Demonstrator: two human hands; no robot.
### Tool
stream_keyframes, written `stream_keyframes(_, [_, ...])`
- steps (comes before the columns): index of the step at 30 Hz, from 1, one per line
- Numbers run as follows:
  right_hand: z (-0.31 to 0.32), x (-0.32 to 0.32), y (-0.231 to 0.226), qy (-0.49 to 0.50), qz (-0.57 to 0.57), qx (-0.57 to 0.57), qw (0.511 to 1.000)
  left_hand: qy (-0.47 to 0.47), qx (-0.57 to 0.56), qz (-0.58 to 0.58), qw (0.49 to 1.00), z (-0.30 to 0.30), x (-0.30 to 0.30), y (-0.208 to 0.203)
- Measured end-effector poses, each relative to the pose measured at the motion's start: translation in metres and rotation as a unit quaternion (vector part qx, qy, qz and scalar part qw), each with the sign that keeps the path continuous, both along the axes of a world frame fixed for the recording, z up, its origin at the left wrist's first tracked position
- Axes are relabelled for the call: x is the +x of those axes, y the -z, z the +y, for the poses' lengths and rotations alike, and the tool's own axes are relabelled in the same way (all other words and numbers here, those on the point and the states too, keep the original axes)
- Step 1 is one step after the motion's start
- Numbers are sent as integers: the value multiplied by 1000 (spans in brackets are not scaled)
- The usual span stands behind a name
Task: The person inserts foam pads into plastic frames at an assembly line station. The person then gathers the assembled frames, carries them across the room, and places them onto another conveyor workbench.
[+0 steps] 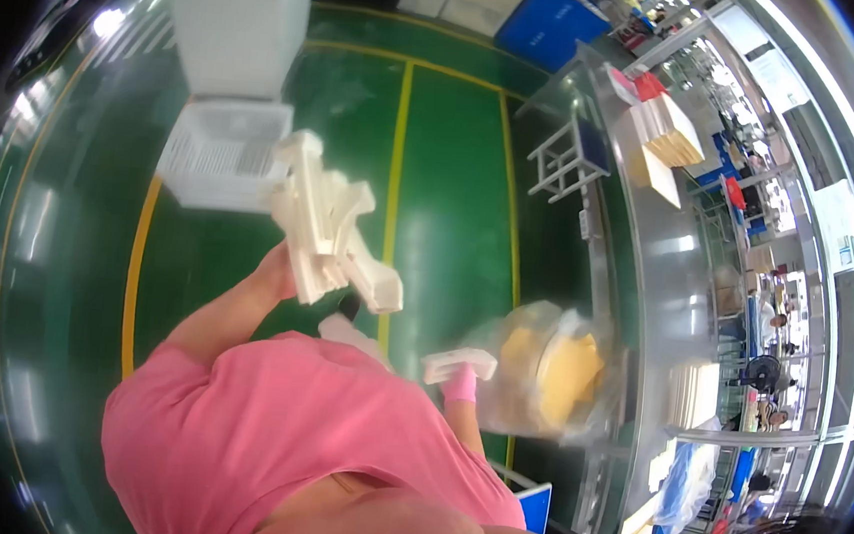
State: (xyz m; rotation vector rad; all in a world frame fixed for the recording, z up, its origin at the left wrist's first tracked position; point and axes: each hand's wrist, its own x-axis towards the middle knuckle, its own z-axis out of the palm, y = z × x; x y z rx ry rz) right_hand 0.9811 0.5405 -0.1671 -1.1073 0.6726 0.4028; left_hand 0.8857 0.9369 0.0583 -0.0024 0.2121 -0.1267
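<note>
My left hand (277, 269) is closed around a bundle of several cream-white moulded parts (318, 220), which stick up and out at different angles. The parts hide most of its fingers. Lower and to the right, my right hand (460, 378), with pink covering around it, grips a single white moulded part (451, 363), long and blocky. That part is held apart from the bundle and close to a clear plastic bag (527, 400) with yellow contents. A white slatted basket (214, 188) stands on the floor just beyond the bundle.
A tall white cabinet-like block (236, 21) rises behind the basket. Along the right runs a metal worktable (661, 285) carrying stacked cream boards (670, 131). A blue-topped stool (590, 144) stands beside it. Yellow lines (398, 164) mark the green floor.
</note>
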Motion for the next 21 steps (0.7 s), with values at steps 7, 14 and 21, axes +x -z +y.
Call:
stream_keyframes(7, [178,255,0,-68,-109,201,971,45,94,-121,987,68,167,-9])
stream_keyframes(14, [291,409,-141,-173,-164,111,965,-23,48,15,998,168,314,-2])
stream_keyframes(21, [256,552,-51,-68,-161,56,983,25,105,-57,993,214,543,-24])
